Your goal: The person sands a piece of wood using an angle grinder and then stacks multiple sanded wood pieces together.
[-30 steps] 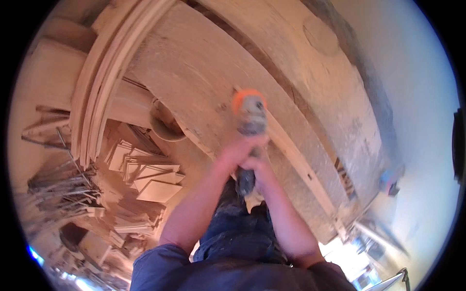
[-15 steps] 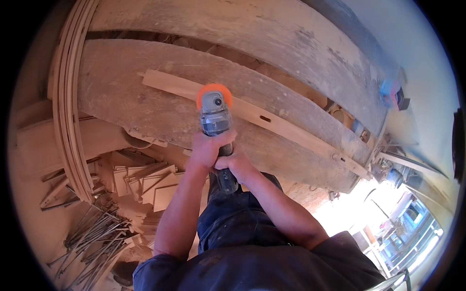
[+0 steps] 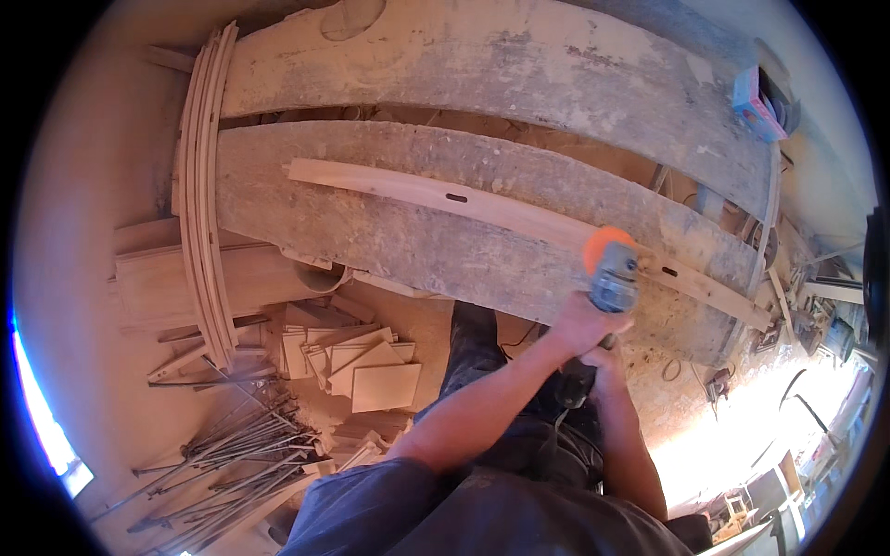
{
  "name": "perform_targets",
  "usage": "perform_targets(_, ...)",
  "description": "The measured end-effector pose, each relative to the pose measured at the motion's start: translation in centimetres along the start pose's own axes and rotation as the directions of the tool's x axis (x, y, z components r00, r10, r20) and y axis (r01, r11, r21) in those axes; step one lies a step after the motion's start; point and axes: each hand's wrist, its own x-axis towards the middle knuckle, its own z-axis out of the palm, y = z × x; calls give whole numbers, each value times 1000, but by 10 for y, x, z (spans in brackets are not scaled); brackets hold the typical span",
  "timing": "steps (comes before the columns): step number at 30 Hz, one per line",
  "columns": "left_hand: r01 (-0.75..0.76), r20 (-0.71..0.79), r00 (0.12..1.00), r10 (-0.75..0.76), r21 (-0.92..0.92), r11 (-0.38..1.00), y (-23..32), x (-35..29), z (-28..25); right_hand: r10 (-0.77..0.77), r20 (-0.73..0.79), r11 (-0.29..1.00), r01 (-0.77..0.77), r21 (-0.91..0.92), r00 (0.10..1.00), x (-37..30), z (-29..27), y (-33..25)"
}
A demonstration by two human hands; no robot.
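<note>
An angle grinder (image 3: 613, 280) with an orange disc (image 3: 607, 245) is held in both my hands. My left hand (image 3: 578, 322) wraps around its body close to the grey head. Behind it, my right hand (image 3: 607, 365) is closed on the dark rear handle. The disc lies over the right part of a long pale wooden board (image 3: 528, 219) with slots cut through it; whether it touches cannot be made out. This board rests lengthwise on a worn bench plank (image 3: 371, 227).
A second wide plank (image 3: 519, 69) lies beyond a gap. Long wooden strips (image 3: 199, 185) stand across the bench's left end. On the floor are square wood pieces (image 3: 385, 387) and a heap of metal rods (image 3: 246, 440). A small box (image 3: 758, 104) sits far right.
Both hands and the grinder have moved right along the board, from its left part to its right part. My view has shifted too.
</note>
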Motion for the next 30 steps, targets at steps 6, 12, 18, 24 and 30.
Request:
perform_targets(6,73,-74,995,-72,5,997,-23,-5,-52,44,39,991,-39,-126,998,18,16,42)
perform_targets(12,-102,-348,934,-84,-483,870,-26,-28,-226,103,277,926,10,-378,955,85,193,66)
perform_targets(18,-67,-338,941,-3,-195,979,-51,-30,-172,189,200,952,-130,-278,961,46,143,56)
perform_targets(24,27,-307,948,-82,-177,984,-55,-40,-172,183,177,952,-129,-276,967,40,139,74)
perform_targets(30,-40,-328,941,-85,-355,934,-33,-52,-198,244,184,929,-175,-327,952,61,167,85)
